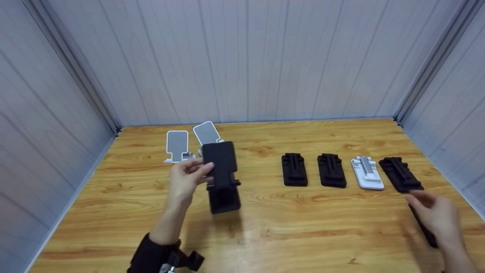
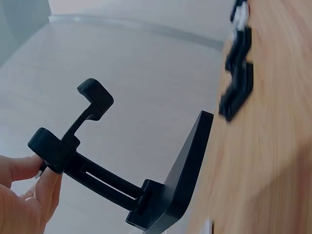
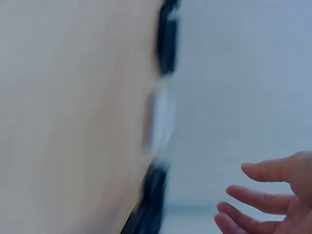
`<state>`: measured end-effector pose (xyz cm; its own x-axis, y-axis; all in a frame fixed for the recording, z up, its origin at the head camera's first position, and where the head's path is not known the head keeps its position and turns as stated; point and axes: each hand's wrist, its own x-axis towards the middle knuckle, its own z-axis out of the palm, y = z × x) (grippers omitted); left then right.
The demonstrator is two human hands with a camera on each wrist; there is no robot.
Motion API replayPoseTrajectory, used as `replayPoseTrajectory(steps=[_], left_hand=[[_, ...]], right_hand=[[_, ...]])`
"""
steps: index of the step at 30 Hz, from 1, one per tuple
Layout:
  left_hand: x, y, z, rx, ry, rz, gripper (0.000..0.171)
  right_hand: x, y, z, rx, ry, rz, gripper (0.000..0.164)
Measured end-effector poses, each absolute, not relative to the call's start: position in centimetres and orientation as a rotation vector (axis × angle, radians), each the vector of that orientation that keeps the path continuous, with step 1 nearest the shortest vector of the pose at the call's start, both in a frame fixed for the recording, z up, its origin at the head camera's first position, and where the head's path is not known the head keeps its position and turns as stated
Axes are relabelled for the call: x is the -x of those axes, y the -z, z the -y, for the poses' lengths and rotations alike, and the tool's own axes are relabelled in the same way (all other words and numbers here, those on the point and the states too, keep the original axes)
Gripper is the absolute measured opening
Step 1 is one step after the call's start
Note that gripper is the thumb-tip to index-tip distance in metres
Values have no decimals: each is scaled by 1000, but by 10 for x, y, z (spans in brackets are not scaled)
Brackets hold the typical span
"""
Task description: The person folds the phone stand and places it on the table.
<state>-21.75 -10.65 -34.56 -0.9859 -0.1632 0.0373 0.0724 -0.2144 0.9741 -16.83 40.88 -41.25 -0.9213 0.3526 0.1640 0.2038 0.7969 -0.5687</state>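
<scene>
My left hand [image 1: 185,180] pinches an unfolded black phone stand [image 1: 219,159] by its side, thumb across the front plate. The left wrist view shows that stand's slotted arm and its flat base [image 2: 187,168], held above the wooden table. Over at the right, my right hand [image 1: 439,214] hovers just in front of a folded black phone stand [image 1: 396,172], slightly blurred. Its fingers [image 3: 261,197] are spread and hold nothing in the right wrist view. Partly behind that hand lies a long black piece [image 1: 427,234].
Two unfolded white-and-grey phone stands [image 1: 177,144] stand at the back left, the second [image 1: 207,133] partly behind the held one. Folded stands line the right: black [image 1: 294,178], black [image 1: 331,178] and white [image 1: 373,184]. Panel walls [image 1: 246,68] enclose the table [image 1: 295,235].
</scene>
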Motion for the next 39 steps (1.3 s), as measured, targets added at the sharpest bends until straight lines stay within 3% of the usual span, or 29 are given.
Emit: replayPoseTrajectory(steps=[12,20,26,33,39], left_hand=[[212,344,55,95,2409,1848,13],[210,349,28,177,2489,1797,15],[210,355,15,195,2540,1775,11],[208,361,0,209,2574,1764,13],[204,365,-4,328,2383,1910,32]], right_hand=[[186,403,-292,-130,-1375,2701,28],[196,411,-241,-464,-2068,2671,42],[199,413,-215,-421,-2395,2632,55],[199,416,-205,-324,-2523,2462,41],[198,418,-204,-298,-2554,2403,43]])
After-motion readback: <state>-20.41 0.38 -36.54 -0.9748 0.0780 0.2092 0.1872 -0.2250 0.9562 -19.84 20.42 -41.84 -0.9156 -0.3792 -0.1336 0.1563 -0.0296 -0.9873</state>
